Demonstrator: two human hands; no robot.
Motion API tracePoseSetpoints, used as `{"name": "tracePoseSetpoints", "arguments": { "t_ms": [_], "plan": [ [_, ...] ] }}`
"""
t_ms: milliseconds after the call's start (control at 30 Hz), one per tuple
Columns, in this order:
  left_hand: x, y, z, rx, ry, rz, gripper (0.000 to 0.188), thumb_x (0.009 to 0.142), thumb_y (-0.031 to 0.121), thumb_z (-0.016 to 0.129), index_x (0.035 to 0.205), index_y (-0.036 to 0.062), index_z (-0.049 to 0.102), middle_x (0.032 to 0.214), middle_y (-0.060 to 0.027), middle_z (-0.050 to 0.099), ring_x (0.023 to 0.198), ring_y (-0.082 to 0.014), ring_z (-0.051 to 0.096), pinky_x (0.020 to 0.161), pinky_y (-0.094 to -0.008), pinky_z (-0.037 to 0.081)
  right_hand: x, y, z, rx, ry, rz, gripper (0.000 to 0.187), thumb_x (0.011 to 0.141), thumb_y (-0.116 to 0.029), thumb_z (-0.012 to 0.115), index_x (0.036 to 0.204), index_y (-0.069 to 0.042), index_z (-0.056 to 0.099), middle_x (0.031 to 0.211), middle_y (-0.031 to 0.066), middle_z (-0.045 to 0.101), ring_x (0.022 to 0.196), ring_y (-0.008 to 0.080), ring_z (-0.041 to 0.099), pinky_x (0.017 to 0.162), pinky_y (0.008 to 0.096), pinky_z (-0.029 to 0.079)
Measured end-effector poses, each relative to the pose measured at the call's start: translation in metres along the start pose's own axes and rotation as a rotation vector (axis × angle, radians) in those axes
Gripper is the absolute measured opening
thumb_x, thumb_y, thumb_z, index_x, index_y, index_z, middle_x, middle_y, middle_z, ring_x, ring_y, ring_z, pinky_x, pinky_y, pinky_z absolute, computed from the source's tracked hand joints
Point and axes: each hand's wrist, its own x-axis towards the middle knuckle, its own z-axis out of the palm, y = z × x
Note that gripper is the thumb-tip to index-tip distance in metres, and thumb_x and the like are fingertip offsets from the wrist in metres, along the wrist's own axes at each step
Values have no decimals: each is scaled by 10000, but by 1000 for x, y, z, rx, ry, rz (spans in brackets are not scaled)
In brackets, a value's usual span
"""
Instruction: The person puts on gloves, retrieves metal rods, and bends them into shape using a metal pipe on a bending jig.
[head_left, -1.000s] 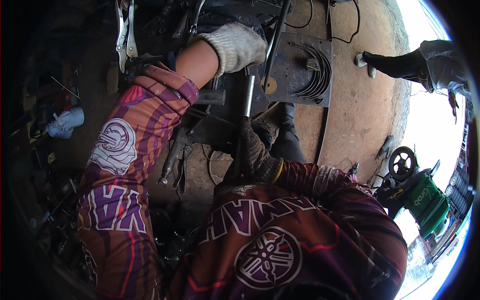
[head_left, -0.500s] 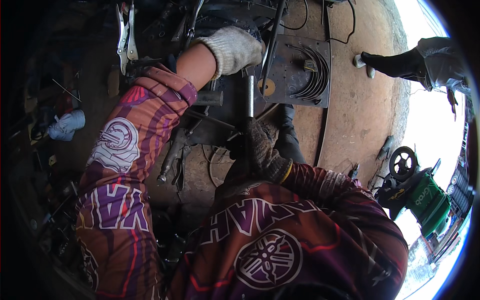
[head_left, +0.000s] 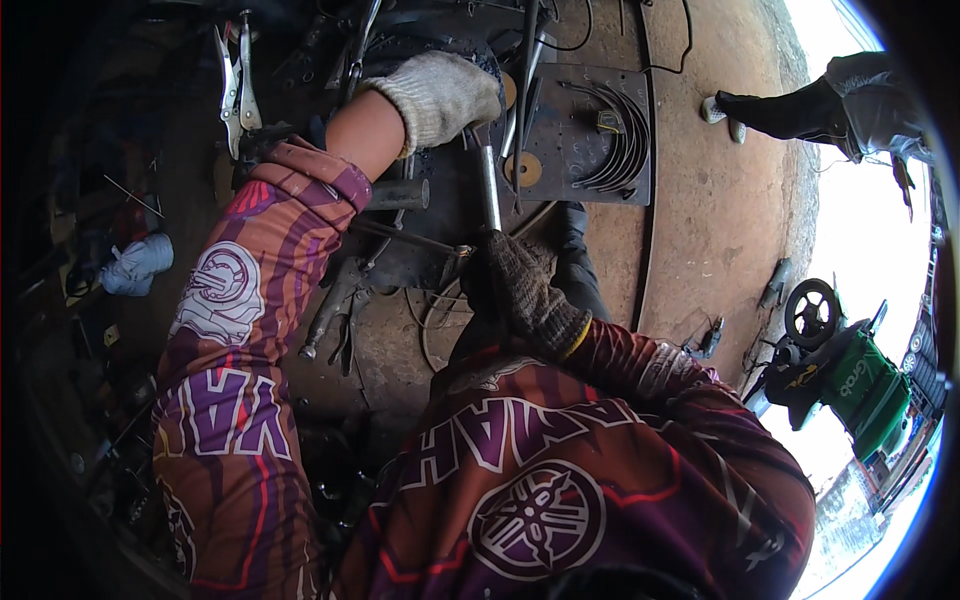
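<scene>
My left hand [head_left: 440, 100], in a cream knit glove, is curled closed over the dark metal work table [head_left: 445, 165]. What it grips, if anything, is hidden under the glove. Closer to my body, my right hand [head_left: 535, 290] wears a dark grey knit glove with a yellow cuff edge. It is closed round the lower end of a silver metal tube [head_left: 489, 190], which points away from me, its far end just below my left glove. Beside my left wrist lies a short, thick grey pipe [head_left: 400, 195].
Locking pliers [head_left: 238, 90] stand at the far left. Curved dark rods [head_left: 625, 140] lie on a metal plate right of my hands, near a brass-coloured disc [head_left: 524, 169]. A person [head_left: 850, 110] stands at the far right, beyond the brown floor; a motorbike [head_left: 830, 370] with a green box is parked nearer.
The view has shifted a little, so the table and both hands sit slightly further left. The metal tube now leans more to the left at its far end. Both hands stay closed.
</scene>
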Motion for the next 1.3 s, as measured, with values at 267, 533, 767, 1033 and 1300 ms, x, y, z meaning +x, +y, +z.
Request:
{"name": "tracePoseSetpoints", "arguments": {
  "t_ms": [267, 533, 767, 1033, 1300],
  "plan": [
    [-2, 1, 0, 21, -11, 4, 163, 775, 32, 698, 917, 104, 731, 1004, -80, 679, 984, -299, 688, 832, -408, 577, 10, 24, 30, 77, 124, -182, 476, 1012, -521, 524, 1155, -68, 543, 946, 91, 628, 737, 176, 616, 617, 331, 539],
    [-1, -1, -2, 54, -33, 32, 150, 790, 33, 690, 909, 111, 735, 1004, -69, 685, 978, -285, 696, 817, -402, 589, 16, 32, 39, 29, 230, -126, 458, 1015, -458, 563, 1293, -98, 511, 1098, 35, 556, 994, 161, 560, 888, 347, 504],
    [-1, -4, 1, 50, 4, 67, 123, 786, 28, 688, 881, 91, 734, 934, -93, 705, 939, -294, 710, 786, -407, 601, 18, 43, 41, 15, 204, -67, 457, 1025, -462, 540, 1292, -93, 509, 1088, 27, 550, 977, 162, 566, 867, 347, 510],
    [-3, -1, 0, 66, 4, 56, 132, 790, 24, 683, 889, 95, 735, 954, -97, 701, 976, -297, 705, 815, -402, 602, 22, 44, 42, -7, 183, -28, 471, 1020, -472, 543, 1293, -90, 508, 1071, 33, 556, 962, 167, 571, 862, 351, 514],
    [-1, -5, 1, 51, 26, 126, 135, 814, 27, 676, 909, 105, 732, 1012, -82, 692, 1024, -287, 693, 845, -396, 601, 26, 41, 45, -46, 171, -18, 484, 1016, -482, 546, 1293, -86, 507, 1054, 38, 562, 947, 173, 577, 856, 355, 517]
  ]
}}
